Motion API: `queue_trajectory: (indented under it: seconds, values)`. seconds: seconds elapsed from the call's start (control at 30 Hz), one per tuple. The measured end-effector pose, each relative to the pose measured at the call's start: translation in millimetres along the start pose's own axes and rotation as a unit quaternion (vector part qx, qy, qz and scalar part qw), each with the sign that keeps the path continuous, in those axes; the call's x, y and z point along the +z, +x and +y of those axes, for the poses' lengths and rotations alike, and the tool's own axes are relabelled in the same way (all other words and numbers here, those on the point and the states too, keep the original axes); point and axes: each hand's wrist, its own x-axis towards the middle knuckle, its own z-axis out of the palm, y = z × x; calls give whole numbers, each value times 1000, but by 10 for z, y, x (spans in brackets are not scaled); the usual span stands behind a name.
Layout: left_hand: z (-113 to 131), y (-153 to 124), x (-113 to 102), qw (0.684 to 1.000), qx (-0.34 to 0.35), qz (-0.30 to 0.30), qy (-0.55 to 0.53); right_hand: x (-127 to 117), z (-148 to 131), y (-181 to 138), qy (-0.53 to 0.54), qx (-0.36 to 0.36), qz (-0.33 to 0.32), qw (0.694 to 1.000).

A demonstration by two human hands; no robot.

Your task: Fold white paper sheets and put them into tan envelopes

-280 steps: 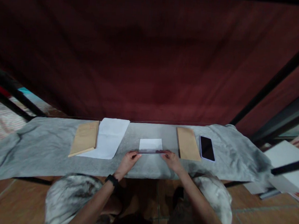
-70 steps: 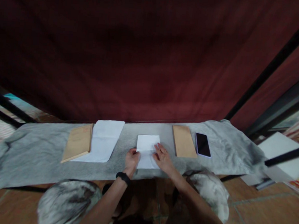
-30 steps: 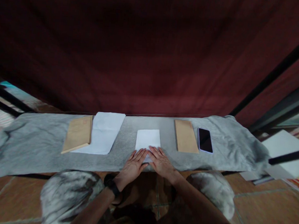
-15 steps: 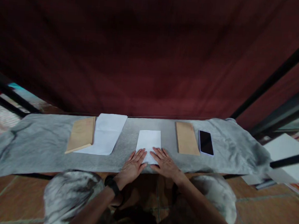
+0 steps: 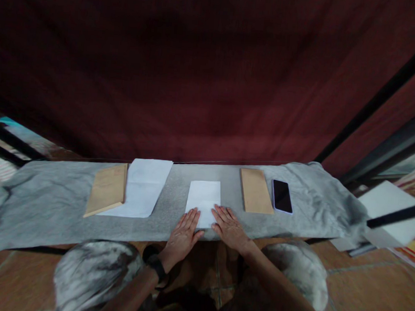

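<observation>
A folded white sheet of paper (image 5: 203, 196) lies flat on the grey cloth, its near part between my hands. My left hand (image 5: 184, 235) rests on its lower left edge, fingers stretched out and lying flat. On the lower right edge lies my right hand (image 5: 231, 229), fingers also extended and slightly spread. Neither hand grips anything. To the right is a brown envelope (image 5: 257, 192), lying flat. Over on the left, larger white sheets (image 5: 147, 189) lie partly under another brown envelope (image 5: 107, 188) whose flap is folded out along its near edge.
A phone (image 5: 282, 196) with a dark screen lies right of the envelope. Grey cloth (image 5: 56, 206) covers the narrow bench. Behind it hangs a dark red curtain (image 5: 211, 103). Black metal bars (image 5: 361, 115) stand at both sides. White boards (image 5: 390, 208) are at the far right.
My hands have drawn slightly apart over the paper, the thumbs now farther from each other. The whole view has shifted a little; the paper and envelopes stay put.
</observation>
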Motion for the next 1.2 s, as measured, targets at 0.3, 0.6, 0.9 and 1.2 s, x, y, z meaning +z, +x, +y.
queue_trajectory:
  seconds: [0.3, 0.6, 0.9, 1.2]
  values:
    - [139, 720, -118, 998, 28, -36, -47, -64, -32, -29, 26, -2, -40, 999]
    - [-169, 1162, 169, 998, -1, -55, -10, -116, -24, -66, 39, -49, -36, 997]
    - [-158, 1402, 247, 997, 14, -77, -20, -140, -68, -69, 36, -48, -15, 998]
    - [-238, 1557, 310, 998, -10, -47, -29, -227, -93, -11, 45, -28, -36, 998]
